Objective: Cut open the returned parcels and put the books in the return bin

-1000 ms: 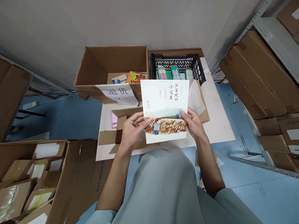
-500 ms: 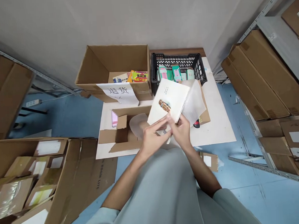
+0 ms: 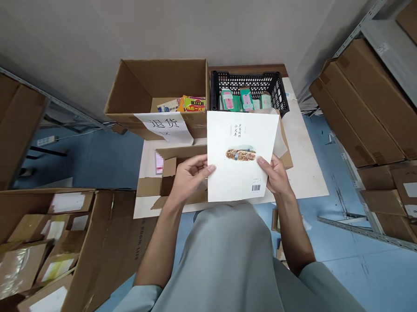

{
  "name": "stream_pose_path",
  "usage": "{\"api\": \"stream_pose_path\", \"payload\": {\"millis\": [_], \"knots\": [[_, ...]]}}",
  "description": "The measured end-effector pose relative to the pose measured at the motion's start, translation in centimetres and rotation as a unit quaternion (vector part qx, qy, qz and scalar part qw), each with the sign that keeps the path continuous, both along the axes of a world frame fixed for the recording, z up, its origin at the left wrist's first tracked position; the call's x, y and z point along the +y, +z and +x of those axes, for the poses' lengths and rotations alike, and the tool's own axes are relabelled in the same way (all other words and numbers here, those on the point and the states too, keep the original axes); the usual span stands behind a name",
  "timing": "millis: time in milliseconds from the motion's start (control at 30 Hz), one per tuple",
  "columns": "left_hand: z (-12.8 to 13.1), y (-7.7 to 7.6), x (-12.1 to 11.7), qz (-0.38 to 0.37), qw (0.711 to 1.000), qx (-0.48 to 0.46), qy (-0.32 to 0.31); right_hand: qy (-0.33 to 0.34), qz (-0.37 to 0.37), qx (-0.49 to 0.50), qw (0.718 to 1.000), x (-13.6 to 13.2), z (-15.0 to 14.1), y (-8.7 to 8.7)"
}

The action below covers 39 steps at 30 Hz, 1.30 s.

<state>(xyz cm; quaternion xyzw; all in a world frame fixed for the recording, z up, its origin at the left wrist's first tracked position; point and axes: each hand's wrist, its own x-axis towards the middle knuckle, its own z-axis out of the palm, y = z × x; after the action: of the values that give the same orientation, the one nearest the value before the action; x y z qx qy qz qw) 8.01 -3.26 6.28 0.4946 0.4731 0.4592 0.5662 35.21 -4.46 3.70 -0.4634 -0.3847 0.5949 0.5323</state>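
Note:
A white book (image 3: 241,177) with a small painted picture, Chinese lettering and a barcode faces me, held upright above the table's front edge. My left hand (image 3: 190,178) pinches its left edge, thumb on the cover and fingers behind. On the opposite side, my right hand (image 3: 276,173) grips the right edge with its thumb beside the picture. Behind the book lies an opened small cardboard box (image 3: 149,187), partly covered by the book and my left hand. Translucent wrapping (image 3: 280,140) shows past the book's right side.
A large carton (image 3: 163,84) with a paper sign (image 3: 165,127) holds colourful packets. Beside it stands a black plastic crate (image 3: 282,94) with green-and-pink boxes. A big carton of parcels (image 3: 104,245) is at lower left. Shelves with stacked cartons (image 3: 367,110) flank the right.
The book has turned from a slant to nearly straight, its cover now squarely facing me. My hands have moved apart, from together at its lower edge to opposite sides.

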Motion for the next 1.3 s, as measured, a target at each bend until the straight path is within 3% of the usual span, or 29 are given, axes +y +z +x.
{"api": "stream_pose_path", "payload": {"millis": [133,233,433,600,767,1000,1133,1300], "knots": [[0.0,0.7,-0.1,0.021,0.999,0.022,-0.017,0.002,0.027,-0.052,0.998,0.2,0.7,-0.1],[-0.7,0.9,0.0,0.076,0.995,0.070,-0.011,-0.004,0.074,-0.109,0.991,0.3,1.4,0.5],[-1.7,1.2,-0.3,0.231,0.966,0.114,0.021,0.091,0.177,-0.164,0.966,0.2,1.9,2.2],[-1.4,1.5,-0.9,0.284,0.948,0.133,0.057,0.055,0.215,-0.171,0.960,0.0,1.0,1.7],[-1.4,1.4,-1.3,0.241,0.962,0.106,0.077,0.040,0.213,-0.162,0.963,-0.1,1.1,1.2],[-1.7,0.5,-1.4,0.166,0.970,0.111,0.138,-0.036,0.116,-0.153,0.981,-0.7,1.1,0.2],[-1.9,0.8,-1.1,0.115,0.981,0.121,0.095,-0.035,0.093,-0.128,0.987,-0.7,0.3,0.1],[-2.8,0.7,-0.8,0.089,0.989,0.107,0.051,-0.046,0.107,-0.169,0.979,-0.6,0.9,0.6]]}}
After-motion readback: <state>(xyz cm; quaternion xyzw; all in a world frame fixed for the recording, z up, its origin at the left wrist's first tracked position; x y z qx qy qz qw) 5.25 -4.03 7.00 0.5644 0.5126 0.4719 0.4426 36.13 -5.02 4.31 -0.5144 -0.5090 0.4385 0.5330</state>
